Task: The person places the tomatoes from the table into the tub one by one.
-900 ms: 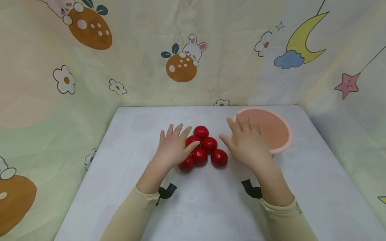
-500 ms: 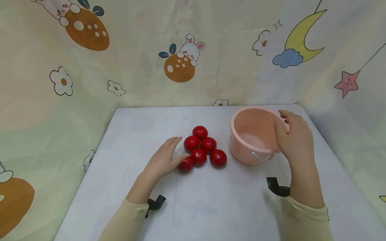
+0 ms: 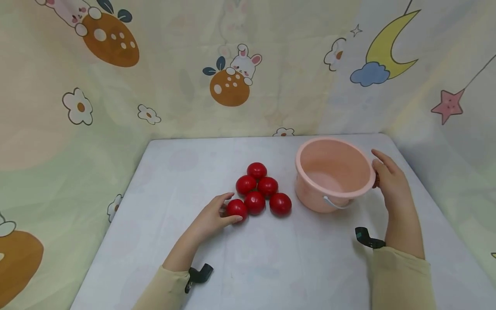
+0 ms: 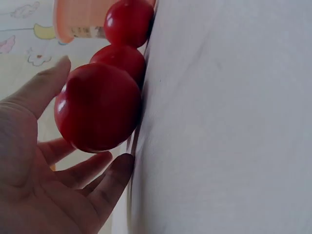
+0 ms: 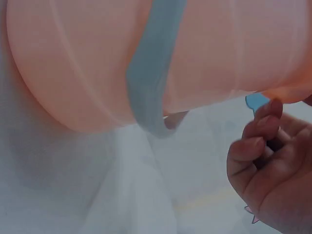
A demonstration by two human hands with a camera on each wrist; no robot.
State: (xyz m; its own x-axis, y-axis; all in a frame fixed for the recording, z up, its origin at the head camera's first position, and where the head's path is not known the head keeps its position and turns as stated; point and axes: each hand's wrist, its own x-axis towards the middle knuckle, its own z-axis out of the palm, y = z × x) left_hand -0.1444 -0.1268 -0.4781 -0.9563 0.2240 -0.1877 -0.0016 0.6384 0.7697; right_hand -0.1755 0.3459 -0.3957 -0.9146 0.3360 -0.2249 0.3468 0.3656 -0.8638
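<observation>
Several glossy red balls lie grouped mid-table. My left hand (image 3: 212, 217) is low at the nearest left red ball (image 3: 237, 209), thumb on its near side and fingers on its far side. In the left wrist view the fingers (image 4: 105, 187) are loosely bent round that ball (image 4: 97, 107), with a gap showing below it. A pink bucket (image 3: 315, 193) stands upright on the right, its pale handle (image 5: 153, 63) hanging down its side. My right hand (image 3: 393, 183) is just outside the bucket's right rim, its fingers (image 5: 256, 126) loosely curled.
Other red balls, such as the back one (image 3: 257, 171) and the right one (image 3: 280, 204), sit close beside the nearest one. The white table (image 3: 271, 267) meets a patterned cloth (image 3: 294, 86) at the back and sides. Black straps (image 3: 200, 273) are on the wrists.
My right hand has moved right, from over the bucket's left side to outside its right rim. My left hand has come down and toward me, from above the balls to the nearest left one.
</observation>
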